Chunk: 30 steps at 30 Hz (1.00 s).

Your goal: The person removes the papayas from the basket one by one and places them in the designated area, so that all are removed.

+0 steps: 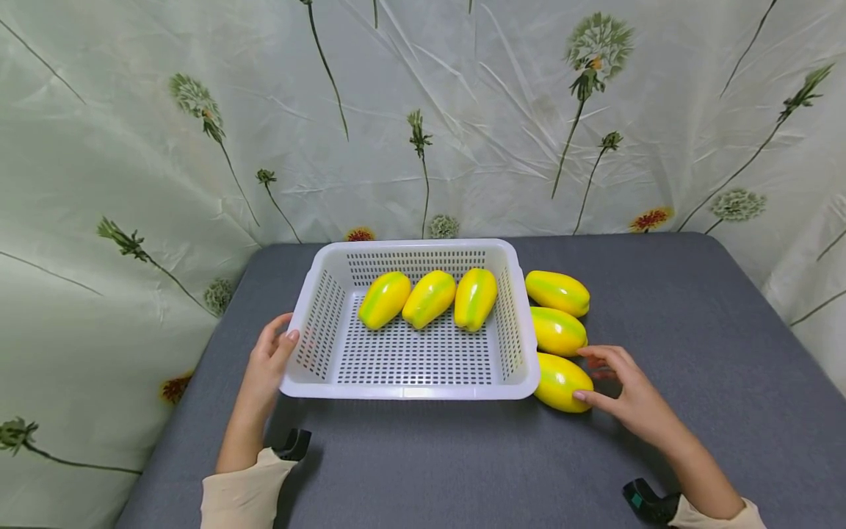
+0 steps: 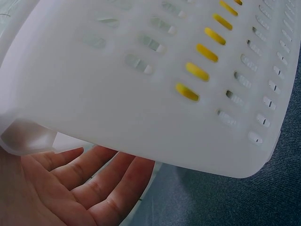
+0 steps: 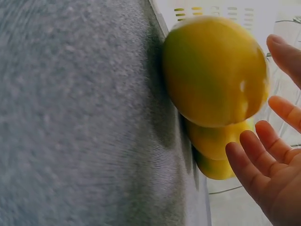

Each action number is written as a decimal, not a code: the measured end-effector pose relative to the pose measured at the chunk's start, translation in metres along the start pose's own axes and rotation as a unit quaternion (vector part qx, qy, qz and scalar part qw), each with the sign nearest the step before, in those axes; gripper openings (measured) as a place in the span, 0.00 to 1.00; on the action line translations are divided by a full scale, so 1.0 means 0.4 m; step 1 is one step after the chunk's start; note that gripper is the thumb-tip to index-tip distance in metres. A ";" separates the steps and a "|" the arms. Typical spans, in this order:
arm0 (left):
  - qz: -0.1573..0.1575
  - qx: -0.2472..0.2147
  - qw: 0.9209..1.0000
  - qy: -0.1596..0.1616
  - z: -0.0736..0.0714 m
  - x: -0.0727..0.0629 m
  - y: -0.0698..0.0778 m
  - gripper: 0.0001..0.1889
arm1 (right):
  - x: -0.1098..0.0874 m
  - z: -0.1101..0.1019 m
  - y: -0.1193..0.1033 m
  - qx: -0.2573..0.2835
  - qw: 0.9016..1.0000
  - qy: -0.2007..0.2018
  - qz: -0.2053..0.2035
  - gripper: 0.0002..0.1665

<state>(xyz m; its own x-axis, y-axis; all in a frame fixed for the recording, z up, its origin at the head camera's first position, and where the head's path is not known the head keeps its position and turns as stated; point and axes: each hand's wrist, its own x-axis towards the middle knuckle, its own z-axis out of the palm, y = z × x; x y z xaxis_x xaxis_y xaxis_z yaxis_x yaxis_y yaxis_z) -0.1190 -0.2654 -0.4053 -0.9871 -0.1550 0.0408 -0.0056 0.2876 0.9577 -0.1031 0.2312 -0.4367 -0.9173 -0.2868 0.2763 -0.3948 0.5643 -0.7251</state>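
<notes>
A white slotted plastic basket (image 1: 414, 393) sits on the table, with three yellow-green papayas (image 1: 429, 300) lying side by side along its back half. My left hand (image 1: 266, 364) holds the basket's left rim, thumb on the edge and fingertips hidden behind the rim in the left wrist view. Three more papayas lie in a column against the basket's right side: a far one (image 1: 558, 292), a middle one (image 1: 559, 331) and a near one (image 1: 563, 383). My right hand (image 1: 624, 393) is at the near papaya's right end, fingers spread and loosely bent around it without gripping.
A grey cloth covers the table (image 1: 423, 470). Behind and to the left hangs a pale curtain (image 1: 489, 110) printed with dandelions. Black wrist devices are strapped near the left cuff (image 1: 294, 445) and the right cuff (image 1: 651, 502).
</notes>
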 end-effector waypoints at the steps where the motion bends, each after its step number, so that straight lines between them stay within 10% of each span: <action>1: 0.000 0.000 1.000 0.000 0.000 0.000 0.000 0.24 | 0.001 -0.002 0.000 0.002 1.000 0.002 -0.001 0.34; 30: 0.006 0.002 1.000 -0.001 0.001 -0.001 0.004 0.24 | 0.152 -0.065 -0.145 -0.015 0.998 0.015 -0.056 0.33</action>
<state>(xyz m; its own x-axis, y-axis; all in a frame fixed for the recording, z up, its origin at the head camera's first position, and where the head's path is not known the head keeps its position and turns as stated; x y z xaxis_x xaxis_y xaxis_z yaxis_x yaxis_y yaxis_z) -0.1186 -0.2645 -0.4040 -0.9874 -0.1498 0.0511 0.0051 0.2925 0.9562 -0.1375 0.2010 -0.3615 -0.8681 -0.3270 0.3735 -0.4963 0.5522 -0.6700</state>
